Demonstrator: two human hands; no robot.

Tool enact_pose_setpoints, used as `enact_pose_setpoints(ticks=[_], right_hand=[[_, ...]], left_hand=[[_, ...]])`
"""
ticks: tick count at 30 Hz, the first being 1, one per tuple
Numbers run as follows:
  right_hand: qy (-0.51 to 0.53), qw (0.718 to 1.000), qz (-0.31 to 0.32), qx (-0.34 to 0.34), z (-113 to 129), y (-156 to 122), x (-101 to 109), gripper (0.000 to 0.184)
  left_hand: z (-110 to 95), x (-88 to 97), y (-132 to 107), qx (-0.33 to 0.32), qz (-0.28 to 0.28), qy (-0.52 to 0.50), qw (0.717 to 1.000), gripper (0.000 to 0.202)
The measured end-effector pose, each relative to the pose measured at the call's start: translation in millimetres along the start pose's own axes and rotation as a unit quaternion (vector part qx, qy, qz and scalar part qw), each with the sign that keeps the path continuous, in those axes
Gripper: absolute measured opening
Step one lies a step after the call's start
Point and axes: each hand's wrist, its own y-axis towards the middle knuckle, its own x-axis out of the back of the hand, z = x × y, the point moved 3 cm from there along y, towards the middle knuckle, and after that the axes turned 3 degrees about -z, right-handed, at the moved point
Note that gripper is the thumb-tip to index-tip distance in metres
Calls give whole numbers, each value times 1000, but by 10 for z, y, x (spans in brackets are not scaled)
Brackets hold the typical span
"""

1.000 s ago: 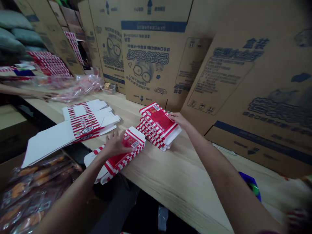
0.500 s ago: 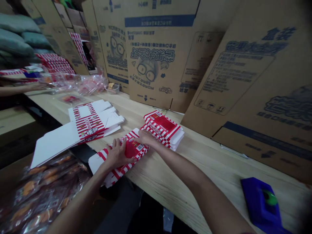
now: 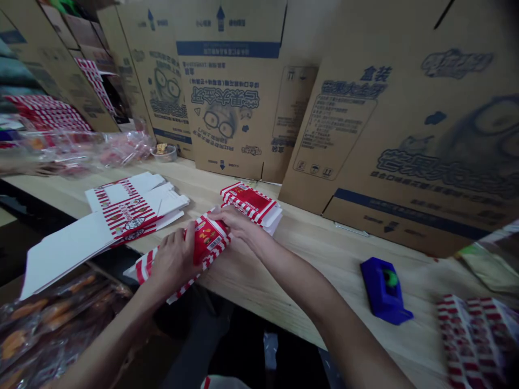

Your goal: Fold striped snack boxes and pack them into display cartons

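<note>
A red-and-white striped flat carton (image 3: 208,237) lies at the table's front edge, perhaps with others under it. My left hand (image 3: 174,256) grips its near end, fingers close together across the top. At the far end, my right hand (image 3: 235,219) holds the carton's edge, its fingertips partly hidden. Just beyond is a small stack of the same flat cartons (image 3: 251,202). To the left, white and striped unfolded cartons (image 3: 133,208) lie in a pile that hangs over the edge.
Large cardboard boxes (image 3: 227,108) line the back. On the right stand a blue tape dispenser (image 3: 383,294) and striped boxes (image 3: 474,340). Wrapped sweets (image 3: 48,313) fill the lower left. A clear tub (image 3: 165,153) and plastic bags (image 3: 125,148) are farther back; another person's hand (image 3: 40,167) is at far left.
The view has turned right, bringing the striped boxes at lower right into sight. My left fingers, spread on the carton before, are now closer together around it. My right hand stays at the far end.
</note>
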Motion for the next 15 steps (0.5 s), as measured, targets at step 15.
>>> enact_pose_setpoints(ticks=[15], right_hand=[[34,968,-201,146,-810,-2734,936,39]], left_hand=[[-1593,-121,-861,24,62,-589,806,90]])
